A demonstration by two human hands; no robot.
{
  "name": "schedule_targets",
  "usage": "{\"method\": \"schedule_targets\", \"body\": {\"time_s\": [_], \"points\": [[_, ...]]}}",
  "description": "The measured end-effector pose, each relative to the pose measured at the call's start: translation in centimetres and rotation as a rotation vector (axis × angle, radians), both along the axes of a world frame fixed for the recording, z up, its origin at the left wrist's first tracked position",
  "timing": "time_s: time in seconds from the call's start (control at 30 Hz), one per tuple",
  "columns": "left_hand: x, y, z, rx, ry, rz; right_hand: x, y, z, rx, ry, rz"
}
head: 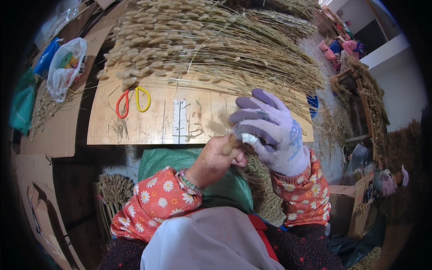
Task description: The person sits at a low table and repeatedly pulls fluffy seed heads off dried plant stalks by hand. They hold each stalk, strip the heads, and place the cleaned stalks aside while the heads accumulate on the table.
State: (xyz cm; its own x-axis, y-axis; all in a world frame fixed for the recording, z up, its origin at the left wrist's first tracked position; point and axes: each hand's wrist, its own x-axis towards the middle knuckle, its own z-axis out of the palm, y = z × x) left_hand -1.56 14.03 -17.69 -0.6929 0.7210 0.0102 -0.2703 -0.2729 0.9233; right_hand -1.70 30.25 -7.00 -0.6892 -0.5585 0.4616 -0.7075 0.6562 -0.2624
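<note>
My bare left hand (216,158) is closed on a few dried bunny-tail grass heads (230,145) at the front edge of the wooden board (152,125). Against it, my right hand (266,131), in a lilac and purple work glove with white tape on one finger, has its fingers bent over the same stems; whether it grips them cannot be told. Behind both hands a large heap of dried bunny-tail grass (189,44) covers the back of the board, fluffy heads to the left. Scissors with red and yellow handles (133,101) lie at the left, blades hidden under grass.
A white strip (180,121) with a dark line crosses the board among stem scraps. Cardboard (64,118) with a white plastic bag (67,69) stands left. Bundled grass (116,189) is below left, a green sack (216,199) under my arms, and a cardboard box (342,202) at right.
</note>
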Motion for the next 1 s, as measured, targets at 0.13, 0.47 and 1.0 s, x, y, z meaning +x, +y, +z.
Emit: {"method": "schedule_targets", "body": {"time_s": [0.13, 0.47, 1.0], "points": [[0.1, 0.4, -0.3, 0.032, -0.006, 0.015, 0.1, 0.1, -0.2, -0.036, -0.008, -0.057], [0.3, 0.3, 0.2, 0.019, -0.178, 0.149, 0.6, -0.6, -0.2, -0.283, 0.081, -0.186], [0.8, 0.4, -1.8, 0.122, -0.019, 0.257, 2.0, -2.7, -3.8, -0.090, 0.234, -0.228]]}}
